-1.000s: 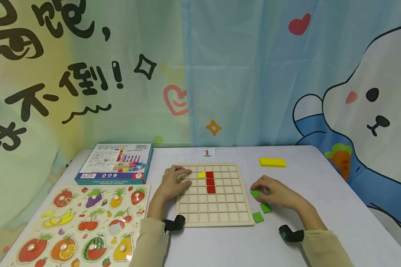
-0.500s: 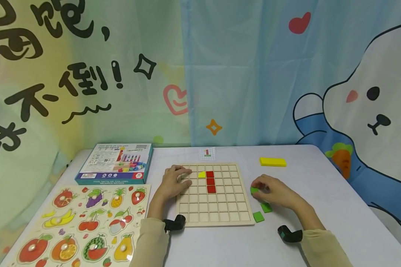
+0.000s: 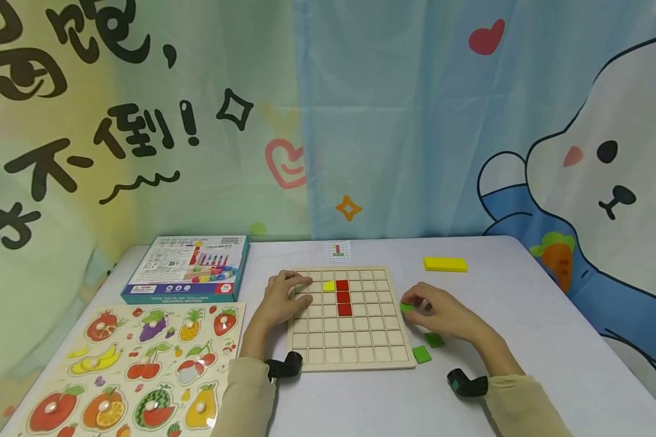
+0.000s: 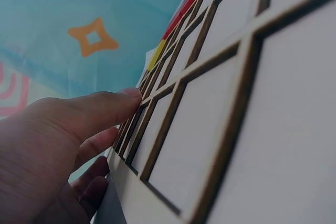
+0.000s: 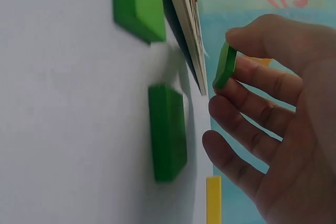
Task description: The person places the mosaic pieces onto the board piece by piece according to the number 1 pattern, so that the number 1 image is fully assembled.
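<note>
My right hand (image 3: 443, 309) pinches a small green square tile (image 5: 226, 65) between thumb and fingertips, just off the right edge of the wooden grid board (image 3: 372, 349). In the right wrist view the tile is raised above the table. Two more green tiles lie below that hand: one by its wrist (image 3: 434, 340), the other near the board's lower right corner (image 3: 422, 354). My left hand (image 3: 279, 298) rests on the board's left edge; the left wrist view shows its thumb (image 4: 113, 106) touching the grid. A yellow piece (image 3: 329, 286) and a column of red squares (image 3: 344, 298) sit in the upper cells.
A yellow bar (image 3: 445, 264) lies at the back right. A small pattern card (image 3: 338, 251) is behind the board. On the left are a flat box (image 3: 188, 267) and a fruit puzzle sheet (image 3: 133, 370). A printed curtain (image 3: 388, 121) hangs behind the table.
My right hand has lifted the green tile and moved it left, towards the board. My left hand has stayed at the board's left edge.
</note>
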Tool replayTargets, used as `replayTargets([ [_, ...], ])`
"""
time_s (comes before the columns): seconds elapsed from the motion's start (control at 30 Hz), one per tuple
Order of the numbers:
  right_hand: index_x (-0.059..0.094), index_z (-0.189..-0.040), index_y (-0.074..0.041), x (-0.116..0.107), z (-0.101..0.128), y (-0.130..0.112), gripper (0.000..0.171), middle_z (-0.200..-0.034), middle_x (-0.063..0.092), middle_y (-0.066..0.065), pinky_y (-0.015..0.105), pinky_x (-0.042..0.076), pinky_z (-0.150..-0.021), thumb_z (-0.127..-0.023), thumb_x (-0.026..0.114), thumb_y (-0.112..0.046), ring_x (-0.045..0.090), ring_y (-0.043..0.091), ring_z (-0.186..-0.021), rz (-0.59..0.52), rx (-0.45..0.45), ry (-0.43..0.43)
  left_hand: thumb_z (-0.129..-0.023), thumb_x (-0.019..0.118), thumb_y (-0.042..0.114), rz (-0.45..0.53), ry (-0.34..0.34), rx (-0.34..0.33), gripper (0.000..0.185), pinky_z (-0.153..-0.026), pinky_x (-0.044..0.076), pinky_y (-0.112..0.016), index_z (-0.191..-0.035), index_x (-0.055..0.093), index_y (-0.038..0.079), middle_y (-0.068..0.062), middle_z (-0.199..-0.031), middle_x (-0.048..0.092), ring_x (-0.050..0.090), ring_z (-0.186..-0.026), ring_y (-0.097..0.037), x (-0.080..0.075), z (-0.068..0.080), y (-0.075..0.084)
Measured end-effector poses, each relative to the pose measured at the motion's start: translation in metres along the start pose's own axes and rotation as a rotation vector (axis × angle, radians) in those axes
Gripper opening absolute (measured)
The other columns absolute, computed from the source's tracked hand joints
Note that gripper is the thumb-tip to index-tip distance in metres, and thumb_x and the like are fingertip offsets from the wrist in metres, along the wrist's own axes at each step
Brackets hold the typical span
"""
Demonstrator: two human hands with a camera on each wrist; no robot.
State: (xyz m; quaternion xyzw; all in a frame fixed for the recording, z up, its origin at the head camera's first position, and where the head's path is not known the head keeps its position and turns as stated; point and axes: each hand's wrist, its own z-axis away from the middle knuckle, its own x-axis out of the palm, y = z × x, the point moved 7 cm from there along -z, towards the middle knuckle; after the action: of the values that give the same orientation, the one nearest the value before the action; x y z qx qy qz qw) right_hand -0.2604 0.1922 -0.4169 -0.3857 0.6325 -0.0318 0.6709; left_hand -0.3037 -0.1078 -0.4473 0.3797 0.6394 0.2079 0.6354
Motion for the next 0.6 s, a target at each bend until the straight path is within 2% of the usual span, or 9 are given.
replayTargets([
  [0.6, 0.062, -0.103, -0.016, 0.007, -0.018, -0.023, 0.019, -0.098, 0.059, -0.006, 0.035, 0.050, -0.079, -0.086, 0.068, -0.020, 0.054, 0.014, -0.089, -0.008, -0.025, 0.020, -0.085, 0.068, 0.020, 0.005, 0.010, 0.021, 0.035, -0.102, 0.031, -0.057, -0.119, 0.066, 0.015, -0.013, -0.130, 0.049, 0.035, -0.126, -0.036, -0.001, 0.002, 0.001],
])
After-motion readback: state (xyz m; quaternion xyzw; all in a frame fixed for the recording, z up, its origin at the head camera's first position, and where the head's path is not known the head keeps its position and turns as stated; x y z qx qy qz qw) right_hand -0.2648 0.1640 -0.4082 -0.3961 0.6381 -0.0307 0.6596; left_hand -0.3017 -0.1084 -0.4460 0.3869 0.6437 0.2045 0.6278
